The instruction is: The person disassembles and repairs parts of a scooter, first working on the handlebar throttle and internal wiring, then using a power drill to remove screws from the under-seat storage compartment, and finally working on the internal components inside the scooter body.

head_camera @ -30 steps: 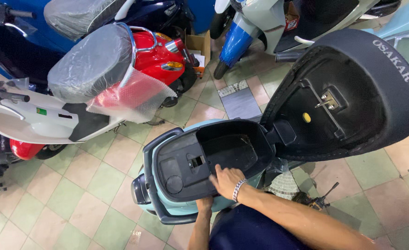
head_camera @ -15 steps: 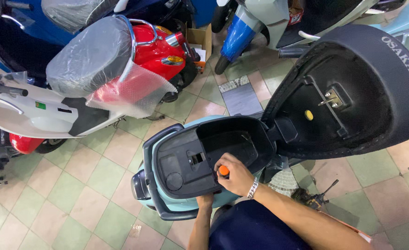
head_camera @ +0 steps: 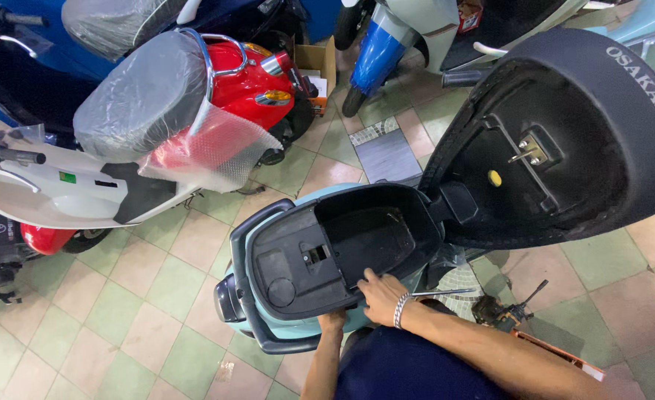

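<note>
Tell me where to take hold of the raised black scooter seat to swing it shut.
Grip the raised black scooter seat at its free, rounded outer rim, coming from the upper right, away from the hinge beside the open black storage tub. Probably the most leverage there, and fingers stay clear of the metal latch bracket underneath. The right hand rests on the tub's near edge.

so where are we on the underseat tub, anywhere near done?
Done: seat is flipped up and the black storage tub sits open and empty. In hand: right hand rests on the tub's near rim, left hand presses the light-blue body panel below it; any tool in its grip is hidden. Left: tub remains seated in the scooter, seat not closed.
</note>
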